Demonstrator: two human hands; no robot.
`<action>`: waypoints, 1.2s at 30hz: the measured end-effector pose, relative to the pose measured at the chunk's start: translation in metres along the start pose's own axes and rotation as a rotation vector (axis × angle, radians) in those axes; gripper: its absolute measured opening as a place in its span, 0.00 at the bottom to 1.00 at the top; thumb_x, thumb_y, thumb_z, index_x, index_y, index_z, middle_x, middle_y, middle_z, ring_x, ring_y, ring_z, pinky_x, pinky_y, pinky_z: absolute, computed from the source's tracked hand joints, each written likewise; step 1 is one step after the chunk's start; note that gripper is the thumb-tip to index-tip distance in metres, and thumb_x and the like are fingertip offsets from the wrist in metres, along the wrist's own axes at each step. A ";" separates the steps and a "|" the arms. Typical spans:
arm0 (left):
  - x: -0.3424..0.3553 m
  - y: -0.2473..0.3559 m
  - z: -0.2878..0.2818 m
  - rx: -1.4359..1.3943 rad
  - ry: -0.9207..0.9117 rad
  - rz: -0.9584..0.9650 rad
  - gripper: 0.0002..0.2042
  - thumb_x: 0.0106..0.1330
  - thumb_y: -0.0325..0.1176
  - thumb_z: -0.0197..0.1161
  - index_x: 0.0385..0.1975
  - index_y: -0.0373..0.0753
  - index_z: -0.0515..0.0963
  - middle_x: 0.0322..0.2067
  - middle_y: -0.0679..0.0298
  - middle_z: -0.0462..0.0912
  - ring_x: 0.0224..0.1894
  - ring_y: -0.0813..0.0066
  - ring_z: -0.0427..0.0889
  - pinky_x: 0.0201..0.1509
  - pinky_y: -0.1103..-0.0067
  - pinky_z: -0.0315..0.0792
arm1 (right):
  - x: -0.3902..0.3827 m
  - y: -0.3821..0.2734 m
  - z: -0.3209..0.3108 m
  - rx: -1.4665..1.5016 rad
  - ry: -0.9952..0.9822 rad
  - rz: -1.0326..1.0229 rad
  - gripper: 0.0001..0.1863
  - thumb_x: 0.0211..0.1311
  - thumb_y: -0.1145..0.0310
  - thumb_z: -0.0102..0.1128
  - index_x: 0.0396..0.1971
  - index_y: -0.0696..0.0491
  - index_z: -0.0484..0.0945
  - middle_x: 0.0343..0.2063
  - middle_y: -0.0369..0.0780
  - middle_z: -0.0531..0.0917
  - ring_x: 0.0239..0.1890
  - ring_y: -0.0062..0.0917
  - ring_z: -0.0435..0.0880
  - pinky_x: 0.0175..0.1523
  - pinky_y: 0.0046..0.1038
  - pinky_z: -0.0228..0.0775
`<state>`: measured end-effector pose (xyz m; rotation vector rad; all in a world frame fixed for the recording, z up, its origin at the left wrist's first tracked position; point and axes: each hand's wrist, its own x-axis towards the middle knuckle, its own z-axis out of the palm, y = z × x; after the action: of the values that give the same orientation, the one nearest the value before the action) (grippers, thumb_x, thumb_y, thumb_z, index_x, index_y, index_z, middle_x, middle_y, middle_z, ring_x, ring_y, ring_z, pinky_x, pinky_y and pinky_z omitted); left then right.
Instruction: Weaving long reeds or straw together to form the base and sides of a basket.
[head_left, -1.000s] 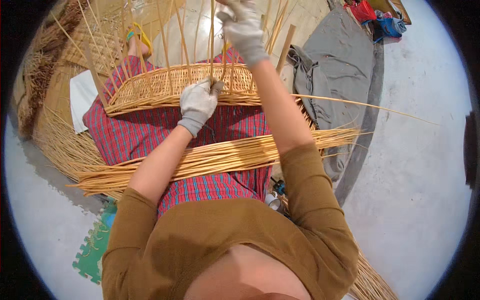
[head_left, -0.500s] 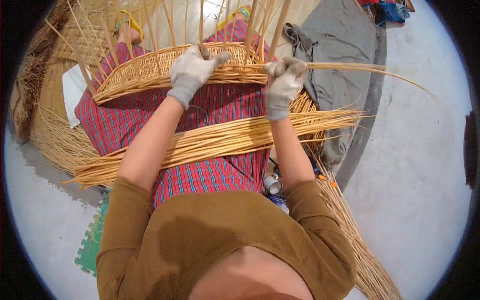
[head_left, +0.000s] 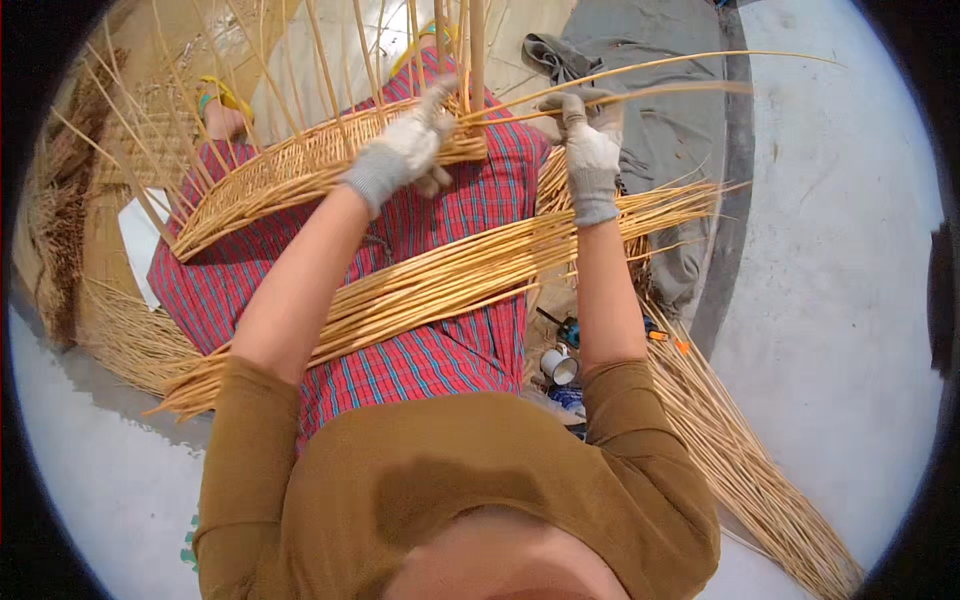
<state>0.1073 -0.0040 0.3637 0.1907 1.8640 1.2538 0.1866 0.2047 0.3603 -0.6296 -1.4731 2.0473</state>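
Observation:
A half-woven wicker basket [head_left: 285,165] lies across my knees, with upright stakes standing along its far side. My left hand [head_left: 408,145], in a grey-white work glove, is at the basket's right end, its thumb raised and its fingers closed about the woven edge. My right hand [head_left: 592,135], gloved alike, is closed on thin willow rods. These rods [head_left: 665,67] run from the basket's right corner out to the right, fanned apart and partly blurred. Nearer me, a loose bundle of willow rods [head_left: 440,270] rests across my lap on a red checked cloth [head_left: 420,355].
More rods [head_left: 760,470] lie on the floor at the lower right, and others [head_left: 135,340] at the left. A white mug [head_left: 560,366] stands between my lap and right arm. Grey cloth [head_left: 660,130] covers the floor at the far right. A white sheet [head_left: 143,240] lies left.
The basket has shifted left and tilted, its right end swinging up. The rods in my right hand have risen and spread apart. My left hand has moved a little right along the edge.

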 end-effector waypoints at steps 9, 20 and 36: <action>0.024 -0.002 0.043 -0.087 0.280 -0.009 0.17 0.75 0.43 0.50 0.56 0.44 0.74 0.29 0.56 0.84 0.14 0.71 0.80 0.14 0.74 0.76 | 0.139 0.034 0.123 -0.776 -0.563 -0.768 0.30 0.62 0.68 0.63 0.64 0.46 0.67 0.47 0.49 0.83 0.50 0.41 0.82 0.55 0.35 0.72; 0.028 -0.018 0.032 -0.036 0.344 -0.044 0.19 0.76 0.43 0.49 0.62 0.47 0.70 0.28 0.56 0.84 0.14 0.70 0.80 0.14 0.71 0.75 | 0.116 -0.005 0.154 -1.199 -0.471 -0.367 0.45 0.48 0.63 0.74 0.69 0.45 0.64 0.50 0.53 0.81 0.53 0.52 0.79 0.55 0.39 0.74; -0.054 -0.102 -0.077 1.121 0.508 0.577 0.26 0.63 0.39 0.66 0.62 0.49 0.71 0.55 0.56 0.75 0.57 0.55 0.75 0.59 0.66 0.71 | -0.024 0.093 0.025 -1.885 -0.294 -1.363 0.42 0.54 0.35 0.58 0.59 0.54 0.69 0.60 0.47 0.71 0.67 0.43 0.63 0.71 0.49 0.48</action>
<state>0.1179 -0.1352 0.3210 1.1522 2.9238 0.4324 0.1743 0.1469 0.2802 0.2455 -2.5009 -0.6087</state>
